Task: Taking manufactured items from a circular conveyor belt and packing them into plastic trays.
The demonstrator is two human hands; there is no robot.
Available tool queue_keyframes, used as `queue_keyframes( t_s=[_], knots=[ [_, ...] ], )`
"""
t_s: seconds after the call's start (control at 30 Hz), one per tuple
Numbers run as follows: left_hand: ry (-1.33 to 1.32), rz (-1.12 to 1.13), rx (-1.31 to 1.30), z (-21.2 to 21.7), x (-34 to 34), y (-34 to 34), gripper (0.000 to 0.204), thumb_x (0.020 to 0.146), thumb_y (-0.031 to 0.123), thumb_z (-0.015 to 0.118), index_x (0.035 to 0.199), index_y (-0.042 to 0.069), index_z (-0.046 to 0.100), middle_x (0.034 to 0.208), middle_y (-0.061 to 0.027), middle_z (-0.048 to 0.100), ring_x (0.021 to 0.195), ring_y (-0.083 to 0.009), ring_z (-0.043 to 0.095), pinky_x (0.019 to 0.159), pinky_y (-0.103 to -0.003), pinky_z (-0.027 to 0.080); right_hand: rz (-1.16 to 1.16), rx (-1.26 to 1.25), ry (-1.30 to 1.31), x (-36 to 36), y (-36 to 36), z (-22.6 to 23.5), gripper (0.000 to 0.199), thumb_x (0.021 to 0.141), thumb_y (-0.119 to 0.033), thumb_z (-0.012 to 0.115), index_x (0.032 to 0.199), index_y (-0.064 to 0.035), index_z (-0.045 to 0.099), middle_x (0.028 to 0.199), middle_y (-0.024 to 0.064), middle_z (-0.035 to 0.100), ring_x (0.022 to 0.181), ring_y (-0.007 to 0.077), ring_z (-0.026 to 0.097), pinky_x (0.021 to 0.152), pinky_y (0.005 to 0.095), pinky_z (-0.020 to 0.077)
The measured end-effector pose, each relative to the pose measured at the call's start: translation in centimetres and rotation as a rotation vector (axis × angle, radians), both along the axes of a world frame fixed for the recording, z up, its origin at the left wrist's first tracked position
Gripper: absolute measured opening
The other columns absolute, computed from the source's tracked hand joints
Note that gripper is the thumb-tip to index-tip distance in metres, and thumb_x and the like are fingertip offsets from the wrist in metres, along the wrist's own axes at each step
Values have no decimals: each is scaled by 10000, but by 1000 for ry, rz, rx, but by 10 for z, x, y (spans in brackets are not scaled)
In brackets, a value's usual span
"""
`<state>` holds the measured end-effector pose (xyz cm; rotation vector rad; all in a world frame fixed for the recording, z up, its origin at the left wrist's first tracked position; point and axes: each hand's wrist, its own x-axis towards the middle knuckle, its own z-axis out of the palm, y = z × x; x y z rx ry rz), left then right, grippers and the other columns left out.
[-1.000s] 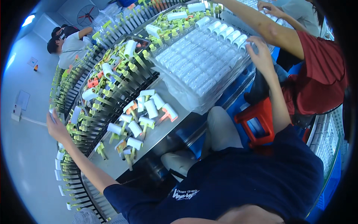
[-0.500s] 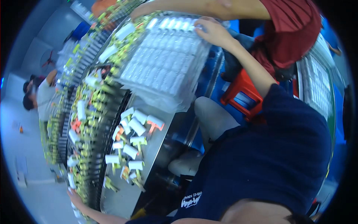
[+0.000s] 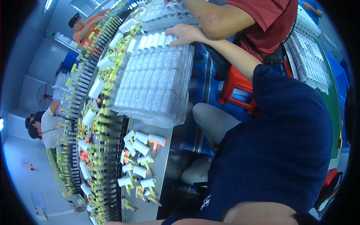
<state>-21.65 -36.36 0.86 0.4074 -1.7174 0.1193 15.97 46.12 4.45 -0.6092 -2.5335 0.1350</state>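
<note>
since the earlier frame, the camera view has turned, the left hand has passed out of view, and a co-worker's bare forearm point(image 3: 215, 20) has drawn back from across the far end of the tray stack point(image 3: 150, 86). the right hand point(image 3: 185, 33) remains at that end.

near: a strip of the left forearm point(image 3: 131, 222) shows at the lower edge; the state of the left hand cannot be determined. beyond it, the metal surface point(image 3: 144, 214) carries loose white tubes point(image 3: 140, 148) on yellow-green and orange handles, lying at mixed angles. a dark slatted rack point(image 3: 120, 131) with yellow-green pegs runs along the left side.

middle: the tray stack stands beyond the loose tubes, its near rows under clear plastic. a red stool point(image 3: 242, 77) stands to its right.

far end of the stack: a row of exposed white cylinders point(image 3: 148, 41) extends left to right, each long axis running near to far. the right hand, the nearer of the two hands, reaches in from the right. its thumb and fingers are spread about the end cylinder point(image 3: 171, 39), rightmost in the row; whether they clamp it cannot be determined. the other exposed cylinders lie directly left of this hand.

farther: a second tray stack point(image 3: 157, 20) adjoins the co-worker's forearm.
</note>
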Motion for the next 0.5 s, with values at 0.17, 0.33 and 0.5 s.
queue_keyframes(
  t_s=[0.17,0.33,0.5],
  knots=[
    [195,-587,71,26,103,211,323,941,197,502,1175,-21,547,1097,-216,580,895,-346,570,796,-429,480,-83,58,92,10,-13,16,482,824,-397,665,1152,-51,592,1014,204,613,961,369,587,843,415,467],
    [16,-1374,-99,44,151,375,199,908,48,506,1070,-26,595,997,-132,615,920,-281,583,837,-372,466,107,237,494,-27,-57,20,385,897,-360,594,1118,-44,607,1083,184,584,1031,341,562,913,418,433],
    [-517,-1951,-273,81,167,549,188,900,88,577,1040,-38,586,1008,-184,615,945,-321,589,857,-397,446,312,-145,326,-51,-87,-3,358,943,-383,520,943,-44,637,974,146,604,993,332,547,880,412,437]
  ],
)
